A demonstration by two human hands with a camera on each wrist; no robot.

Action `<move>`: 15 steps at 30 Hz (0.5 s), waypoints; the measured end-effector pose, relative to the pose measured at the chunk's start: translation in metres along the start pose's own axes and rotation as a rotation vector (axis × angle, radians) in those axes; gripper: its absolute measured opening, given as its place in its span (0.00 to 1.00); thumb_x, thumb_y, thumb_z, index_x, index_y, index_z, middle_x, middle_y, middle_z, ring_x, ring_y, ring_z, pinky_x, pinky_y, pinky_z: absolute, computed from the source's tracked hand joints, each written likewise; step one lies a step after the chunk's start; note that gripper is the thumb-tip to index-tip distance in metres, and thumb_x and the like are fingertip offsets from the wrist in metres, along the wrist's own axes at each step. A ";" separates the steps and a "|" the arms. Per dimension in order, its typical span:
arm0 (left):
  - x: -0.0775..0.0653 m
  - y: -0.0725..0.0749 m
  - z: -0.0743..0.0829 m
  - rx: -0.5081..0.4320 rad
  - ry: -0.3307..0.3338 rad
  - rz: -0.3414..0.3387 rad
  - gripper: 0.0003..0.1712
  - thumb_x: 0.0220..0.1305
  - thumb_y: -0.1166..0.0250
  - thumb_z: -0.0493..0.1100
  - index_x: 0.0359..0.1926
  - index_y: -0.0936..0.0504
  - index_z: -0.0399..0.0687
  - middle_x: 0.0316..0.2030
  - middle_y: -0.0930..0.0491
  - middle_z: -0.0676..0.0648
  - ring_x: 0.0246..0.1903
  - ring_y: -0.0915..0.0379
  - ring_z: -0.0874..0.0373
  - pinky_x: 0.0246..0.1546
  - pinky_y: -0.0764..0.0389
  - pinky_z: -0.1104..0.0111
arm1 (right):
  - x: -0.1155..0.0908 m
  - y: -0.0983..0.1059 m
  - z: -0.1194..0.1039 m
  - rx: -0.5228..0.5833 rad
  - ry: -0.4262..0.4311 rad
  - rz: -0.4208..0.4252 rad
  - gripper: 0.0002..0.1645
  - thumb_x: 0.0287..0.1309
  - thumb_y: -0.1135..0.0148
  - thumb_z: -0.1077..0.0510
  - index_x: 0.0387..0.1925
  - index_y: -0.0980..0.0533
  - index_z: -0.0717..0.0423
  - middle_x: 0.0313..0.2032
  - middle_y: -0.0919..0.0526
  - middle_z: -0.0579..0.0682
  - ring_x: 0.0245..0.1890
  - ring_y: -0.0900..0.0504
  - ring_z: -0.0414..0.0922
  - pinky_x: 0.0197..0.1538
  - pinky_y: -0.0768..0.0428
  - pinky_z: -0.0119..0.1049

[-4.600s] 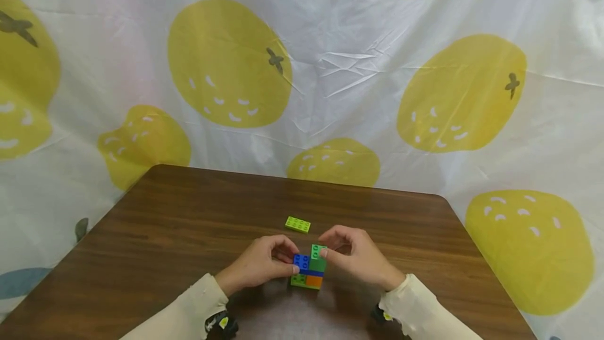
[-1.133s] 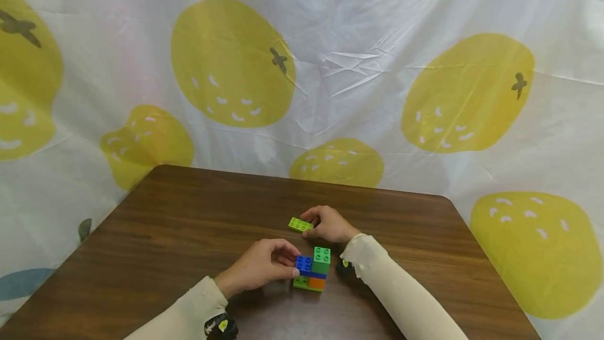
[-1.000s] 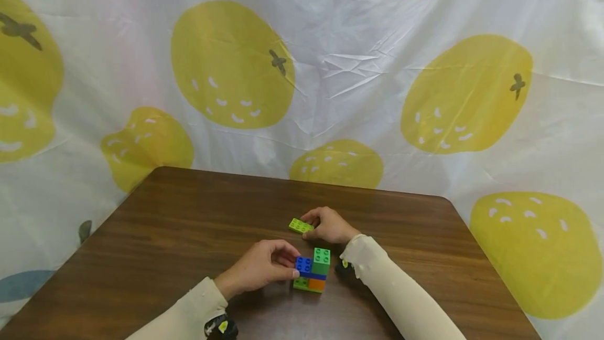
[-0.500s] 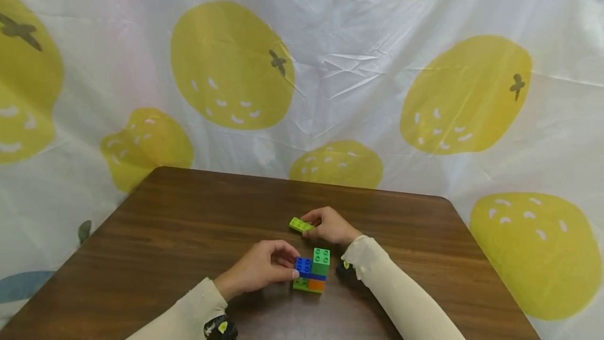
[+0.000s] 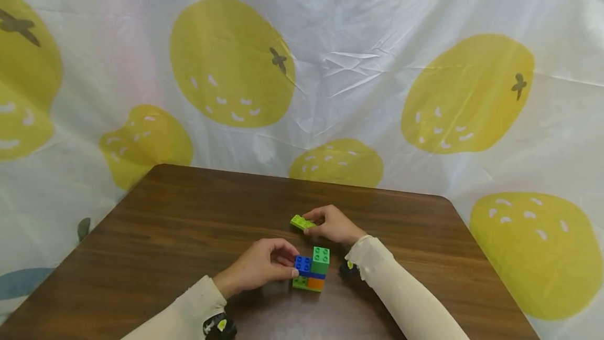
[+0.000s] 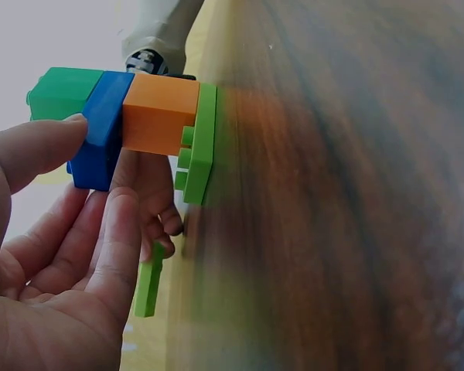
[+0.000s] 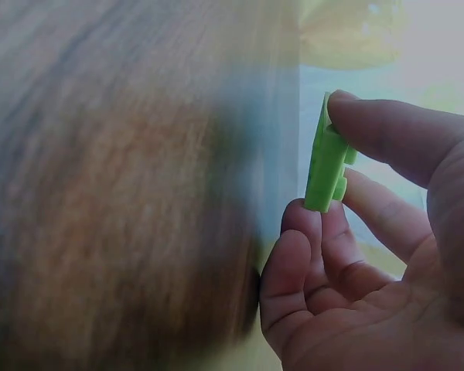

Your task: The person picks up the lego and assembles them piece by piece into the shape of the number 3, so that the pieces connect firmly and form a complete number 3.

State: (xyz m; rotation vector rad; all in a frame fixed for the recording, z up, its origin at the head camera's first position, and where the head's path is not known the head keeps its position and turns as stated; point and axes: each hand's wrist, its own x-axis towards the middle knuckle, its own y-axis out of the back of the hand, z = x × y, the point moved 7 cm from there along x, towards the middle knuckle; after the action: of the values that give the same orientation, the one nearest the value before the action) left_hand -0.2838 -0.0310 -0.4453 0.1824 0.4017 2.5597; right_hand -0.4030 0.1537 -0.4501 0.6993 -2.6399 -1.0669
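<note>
In the head view, my left hand (image 5: 259, 267) pinches a blue toy building plate (image 5: 303, 263) between thumb and fingers, at its left end. The plate is part of a small stack: a green brick (image 5: 321, 262) stands on its right half, an orange brick (image 5: 315, 283) sits under it, and a lime-green plate (image 6: 205, 147) forms the bottom, close to the table. Farther back, my right hand (image 5: 336, 226) pinches a loose lime-green plate (image 7: 327, 162) by its right end, thumb against fingers. This loose plate is tilted, left end higher, with its studs on top.
The dark brown wooden table (image 5: 198, 214) stretches out to the left, right and behind the hands. A white curtain (image 5: 340, 83) with yellow fruit prints hangs just behind the table's far edge.
My right hand has left the green brick, gone back to the loose lime-green plate, gripped it and tipped it up slightly. My left hand stays on the blue plate.
</note>
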 end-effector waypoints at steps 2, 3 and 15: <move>0.001 0.000 0.000 0.000 -0.001 0.001 0.19 0.62 0.21 0.45 0.51 0.15 0.44 0.45 0.11 0.47 0.45 0.14 0.57 0.45 0.13 0.70 | -0.002 0.002 -0.001 0.008 0.006 0.006 0.25 0.62 0.25 0.51 0.59 0.15 0.55 0.54 0.10 0.51 0.44 0.16 0.42 0.47 0.15 0.38; 0.001 0.001 0.000 0.002 -0.002 0.001 0.19 0.62 0.21 0.44 0.51 0.14 0.44 0.45 0.11 0.47 0.45 0.14 0.57 0.45 0.13 0.70 | -0.003 0.003 -0.002 0.011 0.005 0.010 0.25 0.63 0.25 0.51 0.59 0.15 0.55 0.54 0.10 0.52 0.44 0.16 0.42 0.47 0.15 0.37; 0.000 -0.001 -0.001 -0.025 0.016 -0.005 0.20 0.63 0.21 0.45 0.52 0.15 0.43 0.45 0.12 0.47 0.45 0.14 0.56 0.45 0.13 0.68 | -0.018 0.014 -0.014 0.014 0.017 0.054 0.24 0.62 0.24 0.52 0.60 0.15 0.51 0.47 0.11 0.48 0.37 0.21 0.43 0.39 0.19 0.36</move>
State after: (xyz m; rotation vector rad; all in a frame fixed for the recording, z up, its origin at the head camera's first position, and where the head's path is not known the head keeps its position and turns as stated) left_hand -0.2835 -0.0306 -0.4463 0.1525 0.3754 2.5617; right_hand -0.3871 0.1631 -0.4302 0.6327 -2.6390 -1.0241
